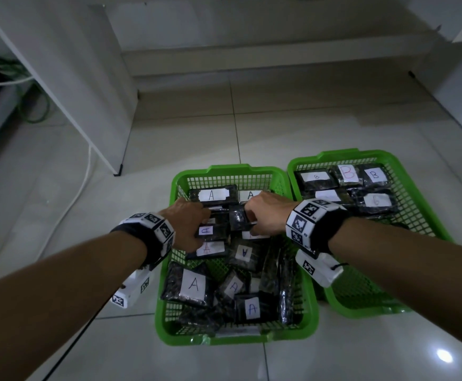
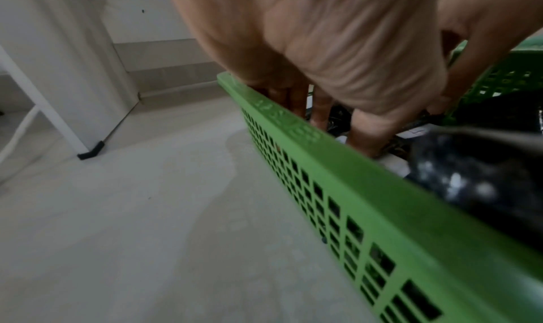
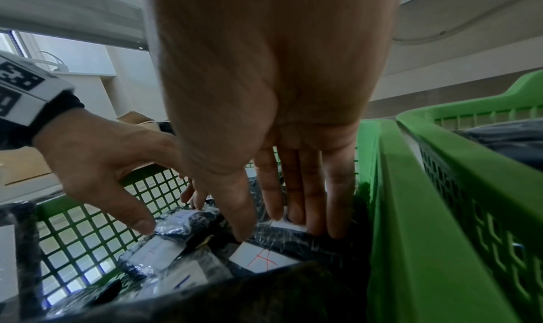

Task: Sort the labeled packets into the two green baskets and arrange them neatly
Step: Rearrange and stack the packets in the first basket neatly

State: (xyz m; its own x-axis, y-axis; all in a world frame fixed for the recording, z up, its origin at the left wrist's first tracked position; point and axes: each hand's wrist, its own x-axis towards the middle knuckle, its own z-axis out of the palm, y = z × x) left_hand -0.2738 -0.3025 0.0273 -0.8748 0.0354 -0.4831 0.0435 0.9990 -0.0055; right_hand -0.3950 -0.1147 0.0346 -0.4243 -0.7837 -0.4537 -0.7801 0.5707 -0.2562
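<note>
Both hands in left basket point(image 1: 169, 320), far half. Left hand point(image 1: 190, 221) pinches an A packet point(image 1: 213, 233); right hand point(image 1: 265, 213) grip released, fingers straight on packets. Right basket point(image 1: 427, 224) rim touching.

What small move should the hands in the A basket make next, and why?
Probably square the middle packet into line behind the back row. Both the left hand and right hand are on it, the B basket looks tidy, while the A basket still holds tilted, overlapping packets.
</note>
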